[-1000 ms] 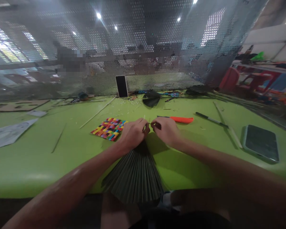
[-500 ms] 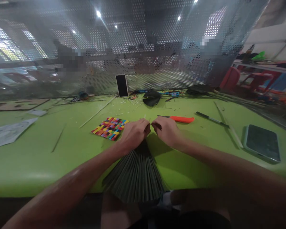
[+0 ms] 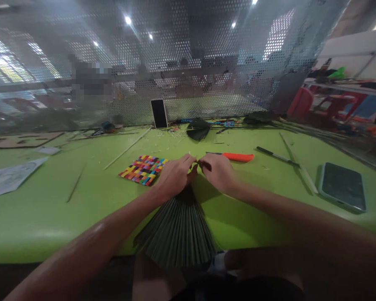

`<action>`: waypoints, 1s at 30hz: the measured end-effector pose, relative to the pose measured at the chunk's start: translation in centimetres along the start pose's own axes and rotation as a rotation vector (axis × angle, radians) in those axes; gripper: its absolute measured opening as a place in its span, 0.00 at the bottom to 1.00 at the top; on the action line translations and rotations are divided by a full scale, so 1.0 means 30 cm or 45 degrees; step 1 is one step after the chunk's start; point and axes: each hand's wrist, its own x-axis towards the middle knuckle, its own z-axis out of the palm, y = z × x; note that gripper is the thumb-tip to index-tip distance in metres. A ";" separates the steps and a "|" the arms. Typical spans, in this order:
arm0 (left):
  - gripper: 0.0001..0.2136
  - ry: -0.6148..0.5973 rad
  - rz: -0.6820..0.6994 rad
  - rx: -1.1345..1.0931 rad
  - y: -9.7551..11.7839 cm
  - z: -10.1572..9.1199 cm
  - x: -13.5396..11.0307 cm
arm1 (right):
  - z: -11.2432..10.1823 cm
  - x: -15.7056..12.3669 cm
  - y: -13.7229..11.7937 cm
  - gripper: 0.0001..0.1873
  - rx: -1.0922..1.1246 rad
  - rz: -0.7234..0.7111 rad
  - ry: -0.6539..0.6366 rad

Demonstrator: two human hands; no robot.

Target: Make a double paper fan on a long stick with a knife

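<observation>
Spreading toward the camera over the near edge of the green table [image 3: 50,225], a dark pleated fan [image 3: 177,232] lies flat with its narrow end pointing away, under the two hands. The left hand [image 3: 174,177] rests on that narrow end, fingers curled and closed around the gathered ribs, the thumb and forefinger stretched out to the right. The right hand [image 3: 218,171] meets it there, fingertips pinched shut on something small and dark at the point where the ribs come together; what that small piece is cannot be made out. The fan looks light and thin, made of many slim slats that likely flex and could splay or snap if pressed across their width, so the gathered narrow end, where the slats stack into a stiffer bundle, seems the safest place to hold it.

Just left of the left hand lies a woven multicoloured mat [image 3: 143,169], flat on the table. Just beyond the right hand is an orange-handled knife [image 3: 236,157], and further right a black pen [image 3: 277,157] beside a long pale stick [image 3: 297,163]. A phone [image 3: 342,186] lies face up near the right edge. Sheets of paper [image 3: 9,177] sit far left, and thin sticks [image 3: 128,146] are scattered across the middle. At the far edge, another dark fan [image 3: 199,129] lies folded, and a second phone [image 3: 159,113] stands propped against the perforated metal screen [image 3: 207,62].
</observation>
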 end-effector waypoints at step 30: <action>0.11 -0.005 -0.062 -0.011 0.005 -0.004 0.003 | 0.014 -0.002 -0.013 0.09 0.024 0.071 0.002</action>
